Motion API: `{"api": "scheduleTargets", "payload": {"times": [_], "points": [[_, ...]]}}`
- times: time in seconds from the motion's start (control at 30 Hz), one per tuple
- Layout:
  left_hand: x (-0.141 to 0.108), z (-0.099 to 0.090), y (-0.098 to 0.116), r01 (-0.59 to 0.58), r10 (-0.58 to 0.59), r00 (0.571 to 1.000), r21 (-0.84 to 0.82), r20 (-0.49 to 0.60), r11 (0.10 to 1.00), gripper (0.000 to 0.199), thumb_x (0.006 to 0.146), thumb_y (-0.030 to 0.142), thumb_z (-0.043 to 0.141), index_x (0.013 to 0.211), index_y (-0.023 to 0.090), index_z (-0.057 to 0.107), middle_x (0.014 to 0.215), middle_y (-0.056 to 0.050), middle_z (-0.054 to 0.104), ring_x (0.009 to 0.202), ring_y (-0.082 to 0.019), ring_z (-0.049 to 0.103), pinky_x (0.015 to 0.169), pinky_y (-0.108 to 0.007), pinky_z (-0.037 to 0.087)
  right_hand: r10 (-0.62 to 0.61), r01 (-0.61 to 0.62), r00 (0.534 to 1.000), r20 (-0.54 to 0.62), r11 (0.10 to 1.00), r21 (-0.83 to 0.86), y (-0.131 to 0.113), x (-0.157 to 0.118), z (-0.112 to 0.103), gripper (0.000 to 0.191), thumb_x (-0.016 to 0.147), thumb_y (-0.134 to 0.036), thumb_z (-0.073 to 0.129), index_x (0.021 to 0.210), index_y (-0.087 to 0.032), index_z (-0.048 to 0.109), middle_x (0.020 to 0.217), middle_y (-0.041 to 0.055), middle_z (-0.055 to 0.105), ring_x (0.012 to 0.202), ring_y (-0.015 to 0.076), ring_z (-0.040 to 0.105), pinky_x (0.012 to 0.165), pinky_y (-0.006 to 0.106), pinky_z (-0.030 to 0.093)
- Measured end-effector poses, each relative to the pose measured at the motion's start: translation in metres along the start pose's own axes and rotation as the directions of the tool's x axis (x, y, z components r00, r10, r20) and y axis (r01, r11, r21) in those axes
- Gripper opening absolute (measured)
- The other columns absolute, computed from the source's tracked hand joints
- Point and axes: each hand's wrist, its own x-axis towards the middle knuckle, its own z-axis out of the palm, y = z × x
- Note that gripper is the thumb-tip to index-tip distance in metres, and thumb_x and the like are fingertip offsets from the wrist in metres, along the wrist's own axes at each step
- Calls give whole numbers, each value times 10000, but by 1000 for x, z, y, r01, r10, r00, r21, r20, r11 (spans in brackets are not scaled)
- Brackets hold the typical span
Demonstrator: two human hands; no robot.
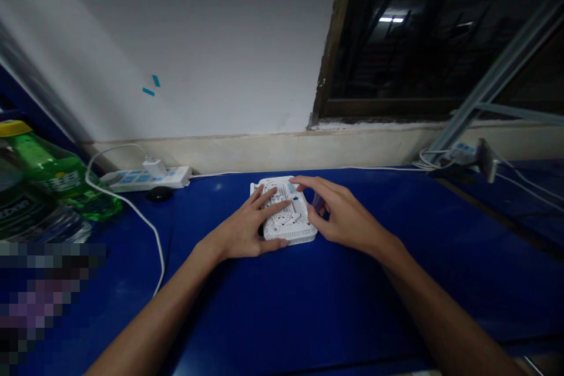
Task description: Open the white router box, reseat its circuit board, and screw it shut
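A white plastic housing, perforated with many small holes and rounded at the corners, lies flat on the blue tabletop. Its exact kind is unclear. My left hand rests on its left side, fingers spread across the top and the thumb along the near edge. At the right side, my right hand is curled, with its index finger reaching the far edge and its thumb at the right edge. Something translucent shows between that thumb and the fingers, mostly hidden. A small blue mark is visible on the housing.
Back left, a white power strip holds a plugged-in charger, with a black mouse-like object before it. Green bottles stand far left. A white cable crosses the table. Metal framing rises at right.
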Motion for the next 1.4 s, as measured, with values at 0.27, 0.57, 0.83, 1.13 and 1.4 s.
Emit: {"api": "scheduleTargets", "payload": {"times": [0.27, 0.57, 0.83, 1.13, 1.4], "points": [[1, -3, 3, 8, -8, 1000, 28, 13, 1000, 877, 848, 697, 615, 1569, 318, 289, 1675, -76, 89, 1536, -368, 57, 1225, -634, 97, 31, -31, 997, 68, 999, -6, -1, -2, -3, 605, 902, -153, 535, 1476, -296, 406, 1270, 54, 670, 816, 157, 672, 705, 269, 530], [1, -4, 6, 17, -18, 1000, 14, 17, 1000, 854, 856, 701, 603, 1565, 336, 297, 1674, -69, 114, 1536, -369, 53, 1224, -637, 110, 54, -55, 992, 113, 998, 4, 0, -4, -8, 649, 855, -126, 585, 1460, -288, 418, 933, 15, 697, 738, 161, 659, 638, 251, 503], [0, -5, 5, 22, -23, 1000, 31, 17, 999, 861, 846, 714, 606, 1562, 343, 303, 1671, -70, 144, 1531, -392, 67, 1213, -654, 138, 99, -113, 989, 110, 985, 132, 10, -6, -17, 762, 870, -164, 651, 1527, -332, 303, 914, -6, 698, 739, 159, 675, 637, 258, 535], [24, -2, 43, -5, 25, 988, 133, -154, 991, 662, 890, 629, 604, 1432, 257, 527, 1511, -80, 483, 1505, -339, 225, 1247, -568, 174, 99, -91, 995, -29, 977, 191, 13, -6, -27, 749, 850, -142, 643, 1514, -283, 326, 884, 0, 683, 732, 167, 689, 699, 293, 571], [21, 3, 32, 83, -67, 991, 143, -115, 986, 820, 812, 773, 582, 1446, 256, 522, 1549, -105, 422, 1494, -417, 204, 1216, -636, 180, 40, -45, 995, 89, 997, 59, 6, -5, -5, 651, 885, -195, 649, 1469, -275, 373, 953, 10, 714, 701, 151, 665, 634, 255, 516]]}}
